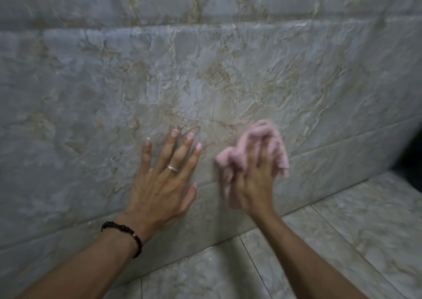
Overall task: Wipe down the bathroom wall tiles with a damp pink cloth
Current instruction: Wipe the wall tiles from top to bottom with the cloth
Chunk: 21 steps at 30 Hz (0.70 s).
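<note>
Pressing flat against the wall tiles at lower centre of the frame, the left hand has its fingers straight and spread, a ring on one finger and a dark bracelet at the wrist. Just right of it, the blurred right hand grips the bunched pink cloth against the tiles.

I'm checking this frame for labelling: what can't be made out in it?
- Right hand and pink cloth, head view: motion blur hides the finger grip and the cloth's folds.
- Cloth's contact with the wall tiles: hidden behind the hand.
- Dampness: not discernible.
- Far right corner: too dark.
- Left hand palm: faces the wall.
</note>
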Each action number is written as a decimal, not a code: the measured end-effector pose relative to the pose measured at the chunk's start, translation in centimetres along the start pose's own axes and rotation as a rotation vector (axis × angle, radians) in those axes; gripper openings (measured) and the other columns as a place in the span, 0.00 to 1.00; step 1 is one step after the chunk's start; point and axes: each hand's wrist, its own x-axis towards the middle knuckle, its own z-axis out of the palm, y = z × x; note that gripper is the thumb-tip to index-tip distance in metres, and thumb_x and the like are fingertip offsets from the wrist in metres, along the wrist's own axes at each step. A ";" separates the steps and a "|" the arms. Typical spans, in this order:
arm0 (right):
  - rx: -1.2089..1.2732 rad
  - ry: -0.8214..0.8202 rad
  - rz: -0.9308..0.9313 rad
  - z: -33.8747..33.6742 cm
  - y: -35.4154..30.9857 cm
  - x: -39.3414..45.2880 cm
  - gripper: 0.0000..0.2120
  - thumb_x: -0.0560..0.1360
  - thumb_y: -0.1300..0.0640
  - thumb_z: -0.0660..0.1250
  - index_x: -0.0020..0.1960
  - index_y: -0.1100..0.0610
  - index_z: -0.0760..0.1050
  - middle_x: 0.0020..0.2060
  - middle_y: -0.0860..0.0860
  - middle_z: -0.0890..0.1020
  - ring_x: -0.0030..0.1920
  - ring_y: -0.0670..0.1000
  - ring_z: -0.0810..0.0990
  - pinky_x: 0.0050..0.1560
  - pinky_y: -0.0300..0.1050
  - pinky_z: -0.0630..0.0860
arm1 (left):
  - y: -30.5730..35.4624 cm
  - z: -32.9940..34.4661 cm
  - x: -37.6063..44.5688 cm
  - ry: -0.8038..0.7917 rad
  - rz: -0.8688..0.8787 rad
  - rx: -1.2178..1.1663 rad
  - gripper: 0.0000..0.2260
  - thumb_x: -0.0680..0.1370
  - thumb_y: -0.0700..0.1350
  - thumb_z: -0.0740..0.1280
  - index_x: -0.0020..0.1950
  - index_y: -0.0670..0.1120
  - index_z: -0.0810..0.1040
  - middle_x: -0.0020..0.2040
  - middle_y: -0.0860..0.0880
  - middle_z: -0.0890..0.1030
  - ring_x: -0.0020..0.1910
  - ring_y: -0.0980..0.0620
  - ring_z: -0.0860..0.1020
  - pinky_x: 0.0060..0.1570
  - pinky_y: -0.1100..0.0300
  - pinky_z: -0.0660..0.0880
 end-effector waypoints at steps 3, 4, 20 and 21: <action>0.133 0.156 0.612 -1.1 0.8 4.3 0.32 0.84 0.47 0.53 0.81 0.45 0.38 0.82 0.52 0.40 0.81 0.58 0.44 0.77 0.64 0.55 | 0.1 0.4 -0.1 0.010 0.004 0.008 0.32 0.75 0.55 0.59 0.77 0.42 0.61 0.78 0.41 0.57 0.77 0.39 0.52 0.71 0.32 0.44; 0.146 0.183 0.685 -1.0 -0.2 4.5 0.32 0.83 0.49 0.53 0.82 0.49 0.41 0.82 0.54 0.42 0.81 0.58 0.42 0.77 0.64 0.52 | 0.3 0.5 0.0 0.011 -0.005 -0.001 0.33 0.75 0.55 0.59 0.77 0.42 0.61 0.78 0.41 0.57 0.77 0.39 0.52 0.71 0.32 0.44; -0.116 -0.066 -0.384 -5.9 -2.9 11.0 0.30 0.79 0.57 0.61 0.80 0.55 0.58 0.79 0.65 0.54 0.77 0.73 0.46 0.77 0.64 0.39 | 2.5 -1.5 7.1 0.110 -0.144 -0.078 0.34 0.75 0.55 0.60 0.78 0.43 0.59 0.79 0.41 0.54 0.78 0.39 0.48 0.71 0.33 0.40; -0.168 -0.064 -0.445 -6.9 -1.5 12.3 0.30 0.80 0.55 0.59 0.80 0.56 0.57 0.79 0.65 0.55 0.77 0.73 0.47 0.77 0.65 0.40 | 2.6 -1.5 7.2 0.104 -0.144 -0.065 0.34 0.75 0.55 0.60 0.78 0.43 0.59 0.79 0.41 0.53 0.78 0.39 0.48 0.71 0.33 0.40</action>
